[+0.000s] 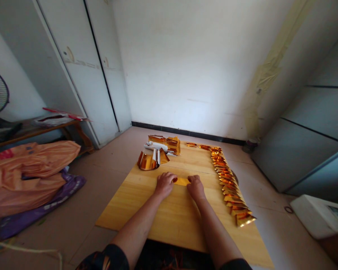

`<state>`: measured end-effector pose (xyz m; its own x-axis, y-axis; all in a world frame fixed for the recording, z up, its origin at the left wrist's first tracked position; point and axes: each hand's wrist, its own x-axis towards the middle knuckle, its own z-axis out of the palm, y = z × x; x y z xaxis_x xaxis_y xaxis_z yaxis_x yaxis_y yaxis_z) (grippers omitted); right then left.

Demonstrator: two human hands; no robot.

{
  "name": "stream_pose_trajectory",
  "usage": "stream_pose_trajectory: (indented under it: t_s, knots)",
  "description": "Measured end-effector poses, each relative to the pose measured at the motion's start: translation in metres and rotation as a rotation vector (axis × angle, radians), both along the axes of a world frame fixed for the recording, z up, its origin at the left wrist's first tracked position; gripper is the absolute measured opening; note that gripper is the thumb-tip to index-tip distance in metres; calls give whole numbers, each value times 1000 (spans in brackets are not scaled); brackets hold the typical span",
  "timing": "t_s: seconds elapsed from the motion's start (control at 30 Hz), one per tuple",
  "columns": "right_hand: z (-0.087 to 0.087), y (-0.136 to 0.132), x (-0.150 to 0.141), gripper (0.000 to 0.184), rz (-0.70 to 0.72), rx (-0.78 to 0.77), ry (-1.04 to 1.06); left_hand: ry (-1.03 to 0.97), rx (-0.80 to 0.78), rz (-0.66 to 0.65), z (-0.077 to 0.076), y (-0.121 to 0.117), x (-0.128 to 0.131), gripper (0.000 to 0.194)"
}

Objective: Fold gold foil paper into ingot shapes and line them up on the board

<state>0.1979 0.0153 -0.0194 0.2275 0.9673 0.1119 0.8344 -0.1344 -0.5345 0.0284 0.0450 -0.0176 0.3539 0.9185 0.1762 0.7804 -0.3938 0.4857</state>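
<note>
Between my hands, near the middle of the wooden board [157,217], a piece of gold foil paper [181,181] is stretched flat. My left hand [165,184] pinches its left end, where the foil looks curled. At its right end, the fingers of my right hand [196,186] are closed on it. Beyond my left hand lie curved gold foil sheets [148,161] with white undersides, and a stack of gold foil [173,143] sits behind them. A long overlapping row of folded gold foil pieces [227,183] runs down the board's right side.
Grey cabinets [81,67] stand at the left and a large grey cabinet [312,123] at the right. Orange and purple bags [30,176] lie on the floor at left, below a wooden bench [79,131]. A white box [321,215] is at lower right.
</note>
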Motion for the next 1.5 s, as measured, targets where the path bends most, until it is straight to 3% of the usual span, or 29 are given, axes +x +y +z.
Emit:
stream_pose_trajectory:
  t_s: [0.27, 0.57, 0.83, 1.0, 1.27, 1.5]
  knots:
    - [1, -2, 3, 28, 23, 70, 53, -61, 87, 3, -6, -2, 0, 39]
    - [7, -8, 0, 20, 62, 122, 75, -272, 177, -44, -8, -3, -4, 23]
    - [9, -23, 1, 16, 144, 238, 76, -128, 139, -84, -2, -8, -5, 22]
    - [10, -30, 7, 21, 245, 265, 51, -93, 205, -93, 2, -13, -5, 22]
    - [5, -28, 14, 21, 274, 234, -117, -62, 175, -163, 1, -15, -4, 26]
    - [6, -30, 22, 20, 307, 174, -131, 21, 179, -71, 5, -19, -3, 22]
